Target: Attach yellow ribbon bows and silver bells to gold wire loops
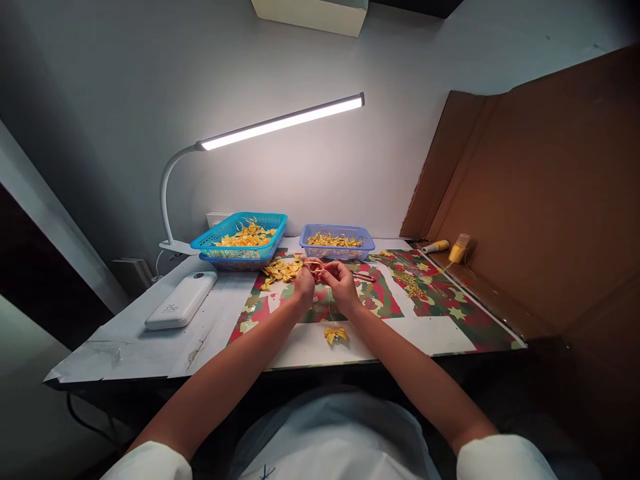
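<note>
My left hand (pixel 305 285) and my right hand (pixel 342 285) meet over the patterned mat with fingertips pinched together. A thin strip of yellow ribbon (pixel 314 263) shows at the left fingertips and runs toward the right ones. From between the hands, near the right fingers, a fine yellow thread (pixel 329 303) hangs down to a yellow ribbon bow (pixel 335 335) with a shiny centre, by the table's front edge. Exactly how the fingers grip is partly hidden. A slim red tool (pixel 364 277) lies just beyond my right hand. Beside my left hand is a pile of yellow bows (pixel 281 271).
A turquoise basket (pixel 200 243) of yellow bows stands at back left, a blue basket (pixel 370 245) of yellow strips behind my hands. A lamp (pixel 285 123) overhangs. A white power bank (pixel 183 301) lies left. Tangled yellow cord (pixel 411 283) and a cardboard wall (pixel 540 200) are right.
</note>
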The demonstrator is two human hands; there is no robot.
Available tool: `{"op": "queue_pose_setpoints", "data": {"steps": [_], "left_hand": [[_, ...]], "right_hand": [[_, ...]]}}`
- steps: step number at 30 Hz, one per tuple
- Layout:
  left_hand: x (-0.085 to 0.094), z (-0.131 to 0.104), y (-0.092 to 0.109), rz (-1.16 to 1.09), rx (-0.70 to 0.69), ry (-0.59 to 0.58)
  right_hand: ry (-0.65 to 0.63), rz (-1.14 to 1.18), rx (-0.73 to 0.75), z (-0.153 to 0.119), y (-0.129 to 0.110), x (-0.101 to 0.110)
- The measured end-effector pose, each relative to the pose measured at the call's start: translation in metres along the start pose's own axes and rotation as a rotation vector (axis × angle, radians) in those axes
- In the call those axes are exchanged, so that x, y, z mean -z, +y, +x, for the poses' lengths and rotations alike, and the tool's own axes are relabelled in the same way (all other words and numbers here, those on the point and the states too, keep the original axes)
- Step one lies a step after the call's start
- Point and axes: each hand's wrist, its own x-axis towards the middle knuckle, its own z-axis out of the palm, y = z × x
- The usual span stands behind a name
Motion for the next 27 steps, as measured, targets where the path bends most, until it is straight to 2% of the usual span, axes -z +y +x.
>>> {"op": "queue_pose_setpoints", "data": {"steps": [9, 17, 27], "left_hand": [[-0.004, -0.0036, -0.003, -0.07, -0.066, -0.082], [-0.001, -0.0009, -0.0067, -0.068, -0.107, -0.085], [-0.0024, -0.0043, -0.0077, -0.041, -0.13, -0.124]], "right_hand": [[-0.009, 0.115, -0.103, -0.0021, 0.0029, -0.0013], [-0.011, 0.159, -0.088, -0.0063, -0.0027, -0.0027], [0.02, 0.171, -0.122, -0.0041, 0.0062, -0.0052]]}}
